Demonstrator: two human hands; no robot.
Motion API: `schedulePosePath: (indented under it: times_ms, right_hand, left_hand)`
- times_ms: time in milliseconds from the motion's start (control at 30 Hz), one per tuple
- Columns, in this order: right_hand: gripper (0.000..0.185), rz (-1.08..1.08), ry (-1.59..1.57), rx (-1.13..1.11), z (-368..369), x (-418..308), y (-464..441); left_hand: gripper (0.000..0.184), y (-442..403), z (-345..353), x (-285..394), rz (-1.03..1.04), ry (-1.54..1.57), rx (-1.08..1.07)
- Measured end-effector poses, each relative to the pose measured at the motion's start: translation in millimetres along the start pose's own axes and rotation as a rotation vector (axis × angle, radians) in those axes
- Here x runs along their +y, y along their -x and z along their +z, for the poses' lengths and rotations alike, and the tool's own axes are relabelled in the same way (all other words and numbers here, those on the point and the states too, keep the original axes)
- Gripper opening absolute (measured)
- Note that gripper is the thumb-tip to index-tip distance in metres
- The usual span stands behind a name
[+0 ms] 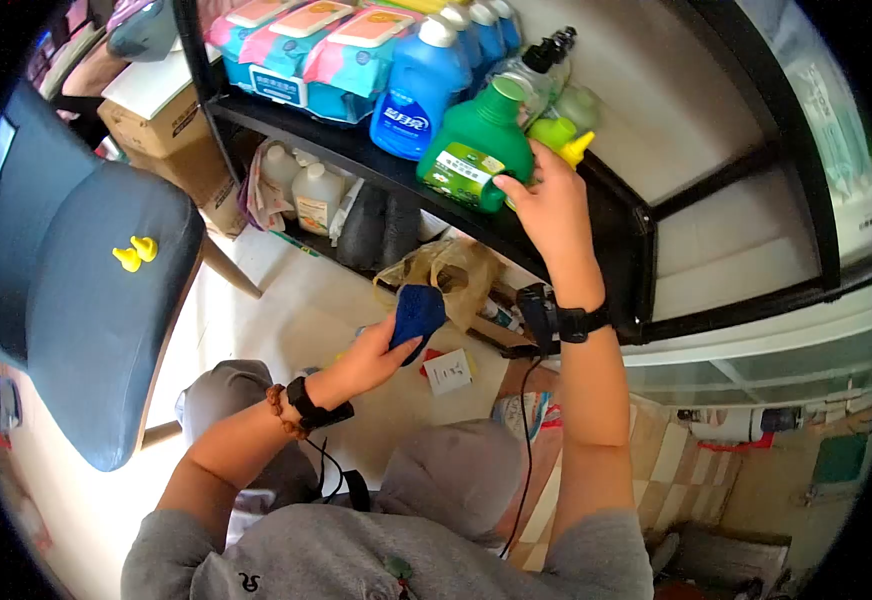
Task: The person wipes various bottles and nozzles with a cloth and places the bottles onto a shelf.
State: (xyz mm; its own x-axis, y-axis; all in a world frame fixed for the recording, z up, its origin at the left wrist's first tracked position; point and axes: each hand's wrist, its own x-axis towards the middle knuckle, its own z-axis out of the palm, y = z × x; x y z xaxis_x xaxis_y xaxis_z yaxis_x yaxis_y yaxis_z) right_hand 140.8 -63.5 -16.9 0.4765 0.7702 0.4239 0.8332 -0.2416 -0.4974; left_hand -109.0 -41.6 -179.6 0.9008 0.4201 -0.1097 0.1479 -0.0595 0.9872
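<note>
My left hand (pixel 364 360) is closed around a dark blue cloth (pixel 419 315), held in front of the shelf and above the floor. At the shelf's front edge, my right hand (pixel 554 195) grips the right side of a green plastic bottle (pixel 486 135), thumb in front and fingers partly hidden behind it. The bottle has a white and green label and leans a little. Just behind my right fingers is a light green bottle with a yellow nozzle (pixel 578 148). Left of the green bottle stands a blue detergent bottle (pixel 419 95) with a white cap.
Packs of wet wipes (pixel 306 60) sit on the black shelf (pixel 341 138). White jugs (pixel 317 195) stand on the level below, near a plastic bag (pixel 456 270). A dark chair (pixel 106 270) at left carries small yellow ducks (pixel 134 253). Cardboard boxes (pixel 171 130) stand behind.
</note>
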Motion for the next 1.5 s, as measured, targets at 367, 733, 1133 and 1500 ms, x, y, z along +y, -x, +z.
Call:
schedulePosePath:
  times_ms: [367,733,1133,1500]
  right_hand:
    - [0.031,0.321,-0.529,0.025,2.3,-51.4,119.8]
    - [0.027,0.260,-0.422,0.080,-3.9,-8.1,110.3]
    - [0.038,0.160,-0.308,-0.056,-15.7,70.2,2.7]
    - [0.037,0.294,-0.343,0.000,-82.3,172.5,-50.0]
  left_hand:
    - [0.029,4.3,-3.5,30.8,-0.053,0.511,0.005]
    - [0.025,5.8,-5.0,31.5,0.002,0.221,-0.049]
    - [0.024,5.6,10.2,17.8,-0.062,0.195,-0.038]
    - [0.021,-0.6,11.4,-10.9,0.034,0.042,-0.025]
